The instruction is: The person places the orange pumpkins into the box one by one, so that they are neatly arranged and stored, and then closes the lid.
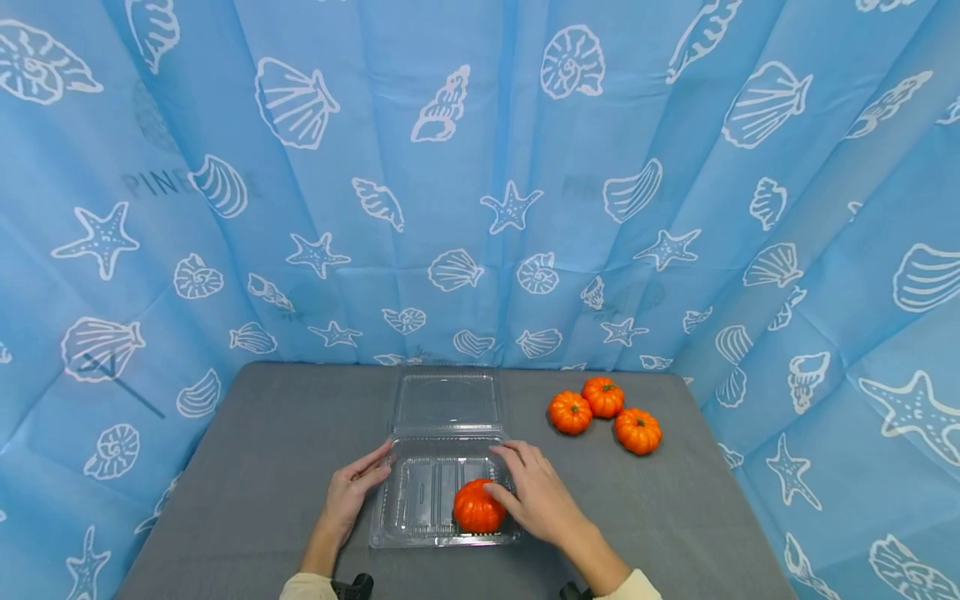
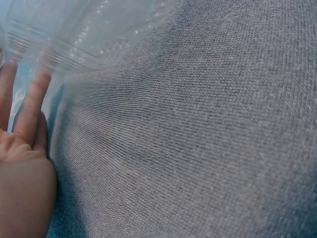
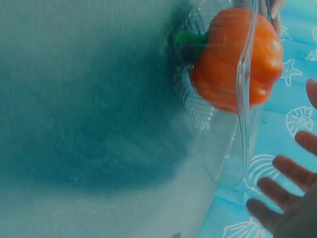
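A clear plastic clamshell container (image 1: 420, 533) lies on the table with its lid (image 1: 448, 402) folded open toward the back. Inside, at its front right, sits an orange-red bell pepper (image 1: 477, 508); its green stem shows in the right wrist view, through the clear wall. My left hand (image 1: 352, 492) is at the container's left side, straight fingertips against the plastic, as the left wrist view also shows. Over the container's right edge is my right hand (image 1: 542, 497), thumb overlapping the pepper in the head view. The right wrist view shows its fingers (image 3: 285, 193) spread and apart from the pepper.
Three small orange pumpkins (image 1: 603, 397) sit in a group at the back right of the grey cloth-covered table (image 1: 262, 467). A blue curtain (image 1: 480, 208) with white shell prints hangs behind the table and along both sides.
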`<action>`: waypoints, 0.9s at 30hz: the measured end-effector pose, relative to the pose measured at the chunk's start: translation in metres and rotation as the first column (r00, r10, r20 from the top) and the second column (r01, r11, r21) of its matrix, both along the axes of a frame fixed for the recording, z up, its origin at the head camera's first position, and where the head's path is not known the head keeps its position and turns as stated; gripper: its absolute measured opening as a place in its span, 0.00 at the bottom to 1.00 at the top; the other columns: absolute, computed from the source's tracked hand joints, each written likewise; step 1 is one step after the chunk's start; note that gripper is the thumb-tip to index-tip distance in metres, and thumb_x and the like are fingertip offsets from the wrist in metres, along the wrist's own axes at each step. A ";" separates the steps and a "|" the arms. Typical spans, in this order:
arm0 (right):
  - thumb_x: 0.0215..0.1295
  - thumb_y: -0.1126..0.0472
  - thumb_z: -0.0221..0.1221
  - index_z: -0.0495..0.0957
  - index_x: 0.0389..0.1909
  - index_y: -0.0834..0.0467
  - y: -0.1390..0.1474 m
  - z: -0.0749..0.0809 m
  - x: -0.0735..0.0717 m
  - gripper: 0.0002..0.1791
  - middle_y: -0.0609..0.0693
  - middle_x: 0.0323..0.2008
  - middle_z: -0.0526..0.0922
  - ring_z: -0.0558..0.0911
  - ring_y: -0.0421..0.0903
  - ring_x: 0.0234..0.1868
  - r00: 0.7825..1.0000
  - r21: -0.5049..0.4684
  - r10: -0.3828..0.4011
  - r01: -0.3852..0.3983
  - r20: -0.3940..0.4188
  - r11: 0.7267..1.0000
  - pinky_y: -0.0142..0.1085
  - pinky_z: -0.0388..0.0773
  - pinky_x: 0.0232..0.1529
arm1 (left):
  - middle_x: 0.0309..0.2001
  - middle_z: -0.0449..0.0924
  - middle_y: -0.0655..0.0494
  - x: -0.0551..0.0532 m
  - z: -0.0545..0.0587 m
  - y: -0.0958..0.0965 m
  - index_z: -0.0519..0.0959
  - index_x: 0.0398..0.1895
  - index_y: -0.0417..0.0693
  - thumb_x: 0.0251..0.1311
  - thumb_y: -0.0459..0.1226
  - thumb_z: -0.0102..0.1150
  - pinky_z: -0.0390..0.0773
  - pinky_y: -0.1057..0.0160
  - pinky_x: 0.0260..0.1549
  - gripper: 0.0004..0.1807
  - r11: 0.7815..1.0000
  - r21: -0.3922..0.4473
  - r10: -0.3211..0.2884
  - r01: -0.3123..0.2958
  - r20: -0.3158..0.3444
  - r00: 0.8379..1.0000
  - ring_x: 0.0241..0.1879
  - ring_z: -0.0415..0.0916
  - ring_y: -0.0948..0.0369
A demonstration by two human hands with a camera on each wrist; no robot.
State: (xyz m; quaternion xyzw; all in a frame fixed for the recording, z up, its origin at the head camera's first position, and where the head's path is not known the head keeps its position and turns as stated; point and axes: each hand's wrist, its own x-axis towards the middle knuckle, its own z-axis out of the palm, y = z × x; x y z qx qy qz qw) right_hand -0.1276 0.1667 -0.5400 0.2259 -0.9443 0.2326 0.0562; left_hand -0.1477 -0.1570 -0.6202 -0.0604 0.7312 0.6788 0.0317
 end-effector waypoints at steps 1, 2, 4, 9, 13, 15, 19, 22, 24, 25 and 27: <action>0.69 0.42 0.62 0.72 0.69 0.52 0.001 0.000 -0.001 0.32 0.55 0.66 0.75 0.75 0.55 0.65 1.000 0.007 -0.015 0.015 0.000 1.000 0.55 0.75 0.65 | 0.67 0.78 0.56 0.000 0.000 0.000 0.79 0.66 0.51 0.66 0.38 0.66 0.73 0.81 0.55 0.24 1.000 0.000 0.002 -0.002 0.004 1.000 0.66 0.77 0.60; 0.70 0.41 0.62 0.71 0.70 0.52 0.001 0.000 -0.002 0.33 0.57 0.67 0.73 0.74 0.58 0.66 1.000 0.012 -0.029 0.030 -0.003 0.999 0.57 0.74 0.65 | 0.67 0.78 0.56 0.000 0.000 0.000 0.79 0.65 0.51 0.65 0.38 0.66 0.73 0.81 0.55 0.24 1.000 0.004 0.004 -0.004 0.006 1.000 0.66 0.77 0.62; 0.70 0.40 0.60 0.69 0.72 0.52 0.002 -0.001 -0.004 0.35 0.59 0.70 0.71 0.72 0.61 0.69 0.998 0.029 -0.056 0.057 -0.014 0.998 0.60 0.72 0.66 | 0.67 0.79 0.56 0.000 0.001 0.000 0.80 0.65 0.51 0.65 0.37 0.66 0.74 0.81 0.54 0.24 1.000 0.009 0.009 -0.009 0.014 1.000 0.65 0.78 0.65; 0.69 0.35 0.57 0.65 0.75 0.51 0.006 0.000 -0.010 0.40 0.62 0.75 0.64 0.65 0.67 0.74 0.992 0.095 -0.122 0.124 -0.027 0.988 0.67 0.61 0.72 | 0.66 0.79 0.56 -0.002 0.002 0.001 0.80 0.65 0.50 0.64 0.37 0.67 0.74 0.81 0.54 0.24 1.000 0.023 0.017 -0.017 0.033 0.999 0.63 0.79 0.65; 0.67 0.30 0.56 0.63 0.77 0.50 0.009 -0.002 -0.016 0.44 0.63 0.78 0.59 0.58 0.71 0.77 0.987 0.141 -0.158 0.160 -0.022 0.977 0.70 0.55 0.74 | 0.66 0.79 0.54 -0.003 0.001 0.002 0.80 0.65 0.49 0.64 0.37 0.67 0.75 0.80 0.54 0.24 0.999 0.034 0.017 -0.018 0.035 0.999 0.62 0.80 0.62; 0.66 0.28 0.56 0.62 0.77 0.50 0.011 -0.005 -0.019 0.46 0.63 0.79 0.56 0.56 0.72 0.78 0.985 0.153 -0.170 0.172 -0.024 0.973 0.71 0.53 0.74 | 0.66 0.79 0.54 -0.003 0.000 0.002 0.80 0.65 0.49 0.64 0.37 0.67 0.75 0.80 0.53 0.24 0.999 0.036 0.021 -0.022 0.034 0.999 0.61 0.81 0.63; 0.64 0.26 0.55 0.62 0.77 0.51 0.016 -0.016 -0.027 0.48 0.64 0.79 0.55 0.54 0.74 0.77 0.982 0.152 -0.177 0.185 -0.063 0.971 0.73 0.50 0.73 | 0.66 0.79 0.53 -0.003 -0.002 0.002 0.80 0.64 0.47 0.64 0.37 0.67 0.75 0.81 0.52 0.24 0.999 0.034 0.031 -0.032 0.020 0.999 0.59 0.82 0.66; 0.65 0.24 0.52 0.61 0.77 0.50 0.021 -0.025 -0.033 0.49 0.64 0.79 0.54 0.53 0.73 0.77 0.979 0.154 -0.182 0.194 -0.090 0.969 0.73 0.49 0.73 | 0.66 0.79 0.51 -0.003 -0.002 0.003 0.80 0.64 0.44 0.64 0.37 0.67 0.76 0.81 0.51 0.25 0.999 0.025 0.032 -0.032 -0.005 0.999 0.56 0.83 0.69; 0.65 0.23 0.50 0.60 0.78 0.49 0.024 -0.029 -0.037 0.49 0.63 0.80 0.53 0.53 0.72 0.78 0.977 0.158 -0.187 0.201 -0.100 0.967 0.72 0.48 0.74 | 0.65 0.79 0.50 -0.003 -0.002 0.003 0.80 0.64 0.43 0.64 0.37 0.67 0.76 0.81 0.50 0.25 0.999 0.019 0.030 -0.030 -0.018 0.999 0.55 0.83 0.70; 0.65 0.23 0.50 0.59 0.79 0.49 0.025 -0.031 -0.039 0.49 0.63 0.80 0.53 0.53 0.72 0.78 0.976 0.160 -0.190 0.205 -0.105 0.966 0.72 0.47 0.74 | 0.66 0.79 0.50 -0.003 -0.002 0.003 0.80 0.64 0.44 0.64 0.37 0.67 0.76 0.81 0.50 0.24 0.999 0.023 0.028 -0.028 -0.017 0.999 0.55 0.83 0.71; 0.64 0.24 0.51 0.60 0.78 0.50 0.028 -0.033 -0.043 0.49 0.63 0.79 0.54 0.54 0.72 0.77 0.974 0.159 -0.193 0.211 -0.122 0.964 0.72 0.48 0.74 | 0.66 0.79 0.49 -0.003 -0.002 0.003 0.79 0.64 0.44 0.65 0.37 0.66 0.76 0.81 0.50 0.24 0.999 0.024 0.023 -0.023 -0.015 1.000 0.55 0.83 0.71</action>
